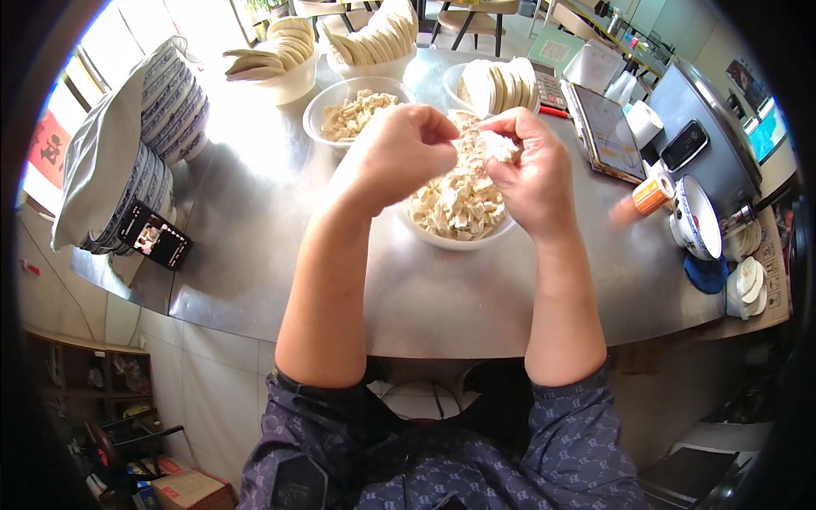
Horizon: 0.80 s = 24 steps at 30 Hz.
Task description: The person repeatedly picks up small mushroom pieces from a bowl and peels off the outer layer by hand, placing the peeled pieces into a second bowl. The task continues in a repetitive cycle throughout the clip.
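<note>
Both my hands are raised over a white plastic bowl [468,243] filled with torn pieces of flatbread [456,207]. My right hand [532,166] grips a ragged piece of flatbread [500,146] between thumb and fingers. Close to its left, my left hand [405,153] has its fingertips pinched together near that piece; whether it holds a bit of bread is hidden. Behind my left hand stands another bowl [312,124] of torn bread. A bowl [451,83] with whole round flatbreads [500,86] is beyond my right hand.
On the steel table [255,255], two bowls of stacked flatbreads [376,41] stand at the back. Cloth-covered patterned bowls [172,102] and a phone [156,236] are at the left. A tablet [609,131], an orange-labelled container [651,194] and a patterned bowl [698,217] stand at the right.
</note>
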### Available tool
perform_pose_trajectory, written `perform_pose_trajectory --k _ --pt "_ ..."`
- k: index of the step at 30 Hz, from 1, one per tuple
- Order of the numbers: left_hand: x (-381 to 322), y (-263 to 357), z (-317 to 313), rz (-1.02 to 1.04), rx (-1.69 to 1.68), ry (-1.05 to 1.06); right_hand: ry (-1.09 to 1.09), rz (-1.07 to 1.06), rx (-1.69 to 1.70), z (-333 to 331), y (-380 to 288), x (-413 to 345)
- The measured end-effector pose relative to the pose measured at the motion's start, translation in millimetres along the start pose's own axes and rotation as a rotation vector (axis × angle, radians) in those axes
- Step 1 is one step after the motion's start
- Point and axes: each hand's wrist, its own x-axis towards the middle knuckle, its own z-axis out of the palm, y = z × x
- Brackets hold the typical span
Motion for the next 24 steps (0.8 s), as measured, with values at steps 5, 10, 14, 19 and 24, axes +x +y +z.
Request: perform_pose_trajectory --k 5,10,14,19,24 --pt "10.6 -10.2 -7.6 -0.059 0.083 0.158 -0.333 0.151 0.166 3.7 -2.4 -3.5" --pt "12.0 -18.5 7.0 0.093 0.304 0.251 -0.163 0.142 0.095 5.9 3.3 -2.7" --pt "4.6 -17.7 29.8 0.166 0.683 0.053 -0.066 0.077 -0.137 8.9 10.8 -2.3" --pt "2.9 -16.3 37.0 0.137 0.548 0.133 0.019 0.133 -0.016 12.4 14.0 -1.7" --pt "8.1 -8.5 25.4 0.101 0.011 0.18 0.068 0.127 0.224 14.6 10.0 0.7"
